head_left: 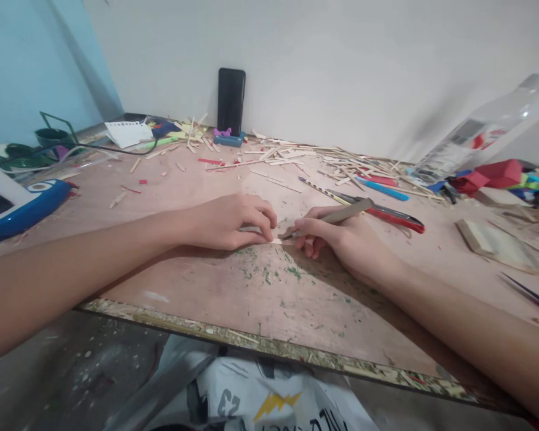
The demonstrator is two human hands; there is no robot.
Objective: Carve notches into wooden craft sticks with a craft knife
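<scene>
My left hand (233, 222) rests near the middle of the table, its thumb and fingertips pinched on a thin pale wooden strip (277, 241). Only a short piece of the strip shows between my two hands. My right hand (345, 239) is closed like a pen grip around a craft knife (353, 210) with a tan handle. The knife's narrow dark tip points left and meets the strip close to my left fingertips; whether it cuts in, I cannot tell. Small green shavings (267, 272) lie scattered on the tabletop just in front of both hands.
Behind my right hand lie a red-and-black tool (395, 218), a blue stick (381, 188) and a patterned pencil (317, 189). Many wooden sticks (287, 157) line the wall near a propped phone (231, 102). A plastic bottle (480, 134) leans at right; tweezers-like dark points (527, 291) lie nearer.
</scene>
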